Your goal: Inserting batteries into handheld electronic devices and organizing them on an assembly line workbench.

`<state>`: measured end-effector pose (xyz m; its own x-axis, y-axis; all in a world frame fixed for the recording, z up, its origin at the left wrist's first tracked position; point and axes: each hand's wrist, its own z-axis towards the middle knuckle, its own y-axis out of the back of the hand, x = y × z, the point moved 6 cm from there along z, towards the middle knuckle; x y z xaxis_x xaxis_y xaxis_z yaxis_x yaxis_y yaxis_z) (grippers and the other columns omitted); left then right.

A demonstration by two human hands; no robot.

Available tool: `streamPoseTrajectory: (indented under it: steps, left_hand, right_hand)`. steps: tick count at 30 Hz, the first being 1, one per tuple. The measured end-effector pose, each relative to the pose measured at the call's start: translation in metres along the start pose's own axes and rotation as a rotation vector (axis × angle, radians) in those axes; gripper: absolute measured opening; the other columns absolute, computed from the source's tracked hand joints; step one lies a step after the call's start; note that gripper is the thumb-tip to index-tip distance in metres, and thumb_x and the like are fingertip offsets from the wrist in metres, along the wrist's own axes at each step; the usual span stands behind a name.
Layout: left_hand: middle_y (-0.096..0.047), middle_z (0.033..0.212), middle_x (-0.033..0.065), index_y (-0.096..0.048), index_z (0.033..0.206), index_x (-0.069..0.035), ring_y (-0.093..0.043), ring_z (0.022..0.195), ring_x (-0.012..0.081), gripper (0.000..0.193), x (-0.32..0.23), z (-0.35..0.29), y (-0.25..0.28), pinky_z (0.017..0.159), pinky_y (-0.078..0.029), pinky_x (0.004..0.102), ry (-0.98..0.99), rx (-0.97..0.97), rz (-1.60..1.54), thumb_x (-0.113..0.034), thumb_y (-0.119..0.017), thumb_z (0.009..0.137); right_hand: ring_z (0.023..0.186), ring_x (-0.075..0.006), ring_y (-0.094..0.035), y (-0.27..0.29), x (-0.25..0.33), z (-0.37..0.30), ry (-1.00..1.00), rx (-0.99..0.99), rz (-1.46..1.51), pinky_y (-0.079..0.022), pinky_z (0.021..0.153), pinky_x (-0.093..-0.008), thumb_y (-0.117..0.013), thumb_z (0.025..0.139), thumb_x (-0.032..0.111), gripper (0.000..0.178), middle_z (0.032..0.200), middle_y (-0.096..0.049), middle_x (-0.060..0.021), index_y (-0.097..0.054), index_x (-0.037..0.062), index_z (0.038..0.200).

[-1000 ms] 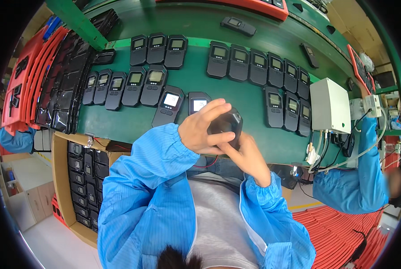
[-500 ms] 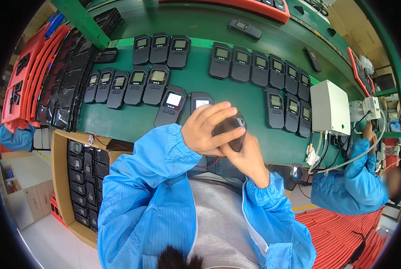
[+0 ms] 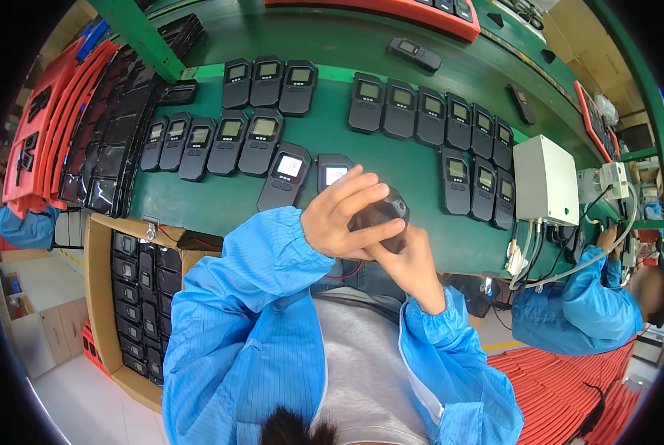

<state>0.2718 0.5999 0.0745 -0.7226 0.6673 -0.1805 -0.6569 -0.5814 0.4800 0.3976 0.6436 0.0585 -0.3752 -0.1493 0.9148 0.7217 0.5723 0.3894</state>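
Note:
Both my hands are raised over the front edge of the green bench, around a dark handheld meter (image 3: pixel 382 213) turned end-on. My left hand (image 3: pixel 338 215) wraps it from the left and above, fingers spread across it. From below and the right, my right hand (image 3: pixel 412 263) grips it, most of its fingers hidden behind. The meter's screen is out of sight. Just beyond my left hand lie two black meters with lit white screens: one at the left (image 3: pixel 281 182), the other (image 3: pixel 333 170) partly covered by my fingers.
More black meters stand in groups at left (image 3: pixel 232 141) and right (image 3: pixel 399 107). Beyond runs a green belt with a lone meter (image 3: pixel 414 54). A white box (image 3: pixel 546 182) with cables sits at right, near a co-worker's blue sleeve (image 3: pixel 595 297). A carton (image 3: pixel 98 289) of devices is lower left.
The meter in my hands has tilted slightly, and my left fingers have shifted a little on it. The loose meters on the belt have moved slightly right. The co-worker's arm has shifted.

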Motion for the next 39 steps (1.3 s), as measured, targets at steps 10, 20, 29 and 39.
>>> streamPoseTrajectory:
  steps: [10,20,29,39]
  left_hand:
    - [-0.041,0.141,0.0142,-0.054,0.130,-0.020,-0.038,0.131,0.0396,0.078,0.016,0.039,0.011,0.106,-0.033,0.0602,0.088,0.568,-0.069,-0.044,-0.083,0.062]
    - [-0.019,0.157,0.0091,-0.026,0.149,-0.035,-0.011,0.144,0.0396,0.096,0.234,-0.017,0.059,0.111,-0.013,0.0648,0.799,0.818,0.632,-0.068,-0.069,0.069]
    - [-0.014,0.158,0.0100,-0.026,0.148,-0.038,-0.009,0.144,0.0395,0.093,0.208,-0.011,0.006,0.110,-0.006,0.0675,0.709,0.852,0.619,-0.081,-0.054,0.070]
    - [-0.027,0.153,0.0162,-0.040,0.144,-0.022,-0.019,0.143,0.0366,0.072,0.171,0.001,0.042,0.114,-0.014,0.0581,0.537,0.488,0.241,-0.050,-0.066,0.083]
  right_hand:
    - [0.074,-0.0220,-0.068,0.004,-0.028,-0.004,0.028,-0.093,0.718,-0.054,0.066,-0.0325,-0.058,0.094,0.019,0.034,0.089,-0.068,-0.0152,-0.050,-0.0026,0.119]
    - [0.076,-0.0229,-0.067,0.022,-0.036,0.005,0.037,-0.175,0.543,-0.054,0.069,-0.0317,-0.048,0.099,0.031,0.042,0.101,-0.066,-0.0223,-0.046,-0.0023,0.124]
    - [0.081,-0.0230,-0.067,0.023,-0.032,0.011,0.051,-0.203,0.502,-0.053,0.068,-0.0317,-0.047,0.099,0.025,0.036,0.105,-0.065,-0.0199,-0.045,-0.0011,0.125]
    - [0.103,-0.0259,-0.062,0.024,-0.029,0.017,0.115,-0.217,0.486,-0.052,0.084,-0.0336,-0.048,0.099,0.019,0.044,0.114,-0.059,-0.0150,-0.034,0.0006,0.137]
